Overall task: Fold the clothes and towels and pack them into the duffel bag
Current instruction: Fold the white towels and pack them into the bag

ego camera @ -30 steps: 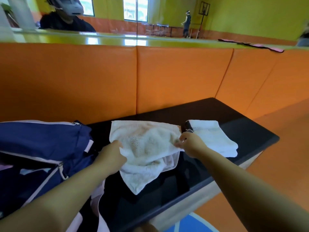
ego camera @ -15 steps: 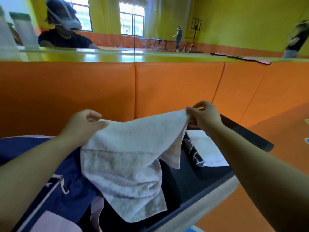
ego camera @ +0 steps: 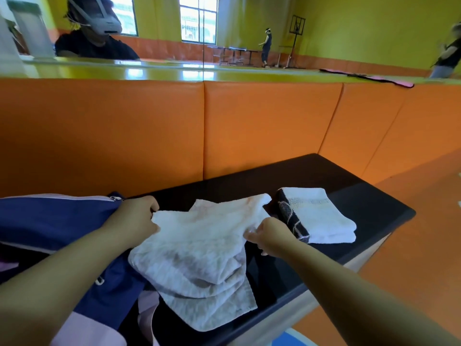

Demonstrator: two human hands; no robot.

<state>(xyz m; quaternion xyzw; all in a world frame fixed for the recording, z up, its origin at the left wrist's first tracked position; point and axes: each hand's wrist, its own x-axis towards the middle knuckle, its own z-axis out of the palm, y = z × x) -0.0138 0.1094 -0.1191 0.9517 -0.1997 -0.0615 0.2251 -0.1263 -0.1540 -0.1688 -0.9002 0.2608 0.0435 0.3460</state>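
Note:
A white towel [ego camera: 199, 250] lies crumpled on the black table [ego camera: 369, 208], its near part draped toward the front edge. My left hand [ego camera: 134, 218] pinches its left edge. My right hand [ego camera: 269, 236] pinches its right edge. The navy and pink duffel bag [ego camera: 50, 221] sits at the left, partly under my left arm. A folded white towel [ego camera: 321, 216] with a dark patterned border lies to the right of my right hand.
An orange padded wall [ego camera: 224, 133] stands right behind the table. A mirror above it reflects a yellow room with people in it. Orange floor [ego camera: 424, 245] lies to the right of the table.
Both hands lifted the towel up spread between them, then lowered it back onto the table, where it now lies folded over and bunched.

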